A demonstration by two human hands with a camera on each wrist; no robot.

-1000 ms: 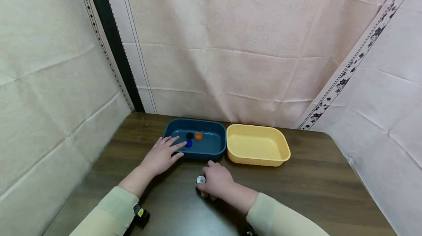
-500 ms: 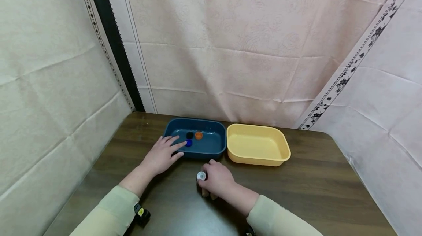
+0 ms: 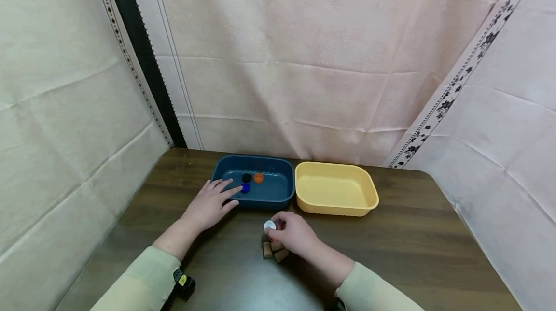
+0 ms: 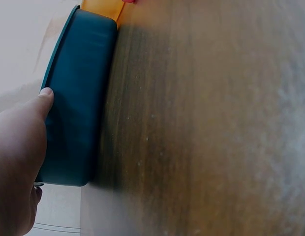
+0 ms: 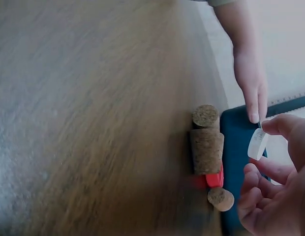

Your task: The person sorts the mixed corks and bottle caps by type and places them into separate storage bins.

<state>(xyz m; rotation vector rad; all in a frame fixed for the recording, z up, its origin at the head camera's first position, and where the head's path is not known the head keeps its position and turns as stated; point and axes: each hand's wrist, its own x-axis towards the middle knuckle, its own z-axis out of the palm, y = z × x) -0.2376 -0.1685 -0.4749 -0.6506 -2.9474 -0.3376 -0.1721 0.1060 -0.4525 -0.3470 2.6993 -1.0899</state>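
Left hand: lay, fingers outstretched, over the blue tray's rim.
Right hand: apart from the left, pinched a white cap.
Tray caps: three, near left hand, seemingly done.
Corks, red piece: lay near right hand, seemingly left to do.

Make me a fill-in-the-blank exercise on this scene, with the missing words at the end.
1. The right grip pinches a ____ cap.
2. The blue tray holds three small round pieces: black, blue and ____.
3. In the head view, the yellow tray stands to the ____ of the blue tray.
4. In the right wrist view, a ____ object shows among the corks.

Missing words: white; orange; right; red.
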